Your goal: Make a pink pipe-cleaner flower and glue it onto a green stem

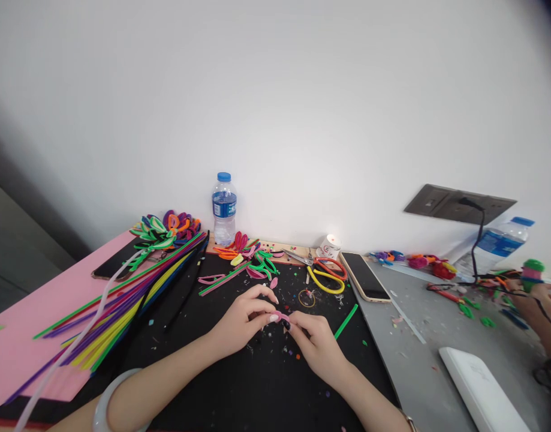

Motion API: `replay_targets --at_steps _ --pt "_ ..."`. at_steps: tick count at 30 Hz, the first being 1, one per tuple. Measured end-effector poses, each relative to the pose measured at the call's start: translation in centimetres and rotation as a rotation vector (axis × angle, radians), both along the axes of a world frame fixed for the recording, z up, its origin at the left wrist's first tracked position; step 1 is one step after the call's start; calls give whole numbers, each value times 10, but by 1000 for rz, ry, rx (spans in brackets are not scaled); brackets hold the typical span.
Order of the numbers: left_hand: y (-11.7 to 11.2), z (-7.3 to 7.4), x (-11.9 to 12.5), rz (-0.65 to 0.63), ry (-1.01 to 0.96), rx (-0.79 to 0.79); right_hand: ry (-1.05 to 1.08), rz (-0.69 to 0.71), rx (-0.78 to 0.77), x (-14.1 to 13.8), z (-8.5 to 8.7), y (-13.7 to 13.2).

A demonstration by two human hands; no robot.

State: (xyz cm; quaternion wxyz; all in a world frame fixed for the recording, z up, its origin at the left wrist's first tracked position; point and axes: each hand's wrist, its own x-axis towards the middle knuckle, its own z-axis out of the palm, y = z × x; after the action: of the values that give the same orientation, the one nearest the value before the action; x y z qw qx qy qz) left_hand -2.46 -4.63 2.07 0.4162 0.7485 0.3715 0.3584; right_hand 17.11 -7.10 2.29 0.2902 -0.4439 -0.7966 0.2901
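My left hand and my right hand meet over the black mat, fingertips pinched together on a short pink pipe cleaner piece. A pale bangle sits on my left wrist. Just beyond my fingers lie a small ring, pink loop shapes and a loose green stem.
A bundle of long coloured pipe cleaners lies left over a pink sheet. Behind stand a water bottle, scissors, a phone and finished flowers. Another person's hand works at right, near a white box.
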Motion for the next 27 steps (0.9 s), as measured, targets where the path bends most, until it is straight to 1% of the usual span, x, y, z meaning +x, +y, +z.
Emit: replay_targets --at_steps 10,17,20,23,27 --pt "1 -3 0 -6 21 38 6 4 -5 -1 0 -1" --pt "0 -2 0 -10 24 48 13 8 17 0 -1 0" --pt "0 -3 1 -5 -20 -1 24 -13 5 0 -2 0" --pt "1 -4 3 -3 -101 -94 41 -49 -8 0 -1 0" --pt "2 -7 5 -22 -216 -197 87 -107 64 1 1 2"
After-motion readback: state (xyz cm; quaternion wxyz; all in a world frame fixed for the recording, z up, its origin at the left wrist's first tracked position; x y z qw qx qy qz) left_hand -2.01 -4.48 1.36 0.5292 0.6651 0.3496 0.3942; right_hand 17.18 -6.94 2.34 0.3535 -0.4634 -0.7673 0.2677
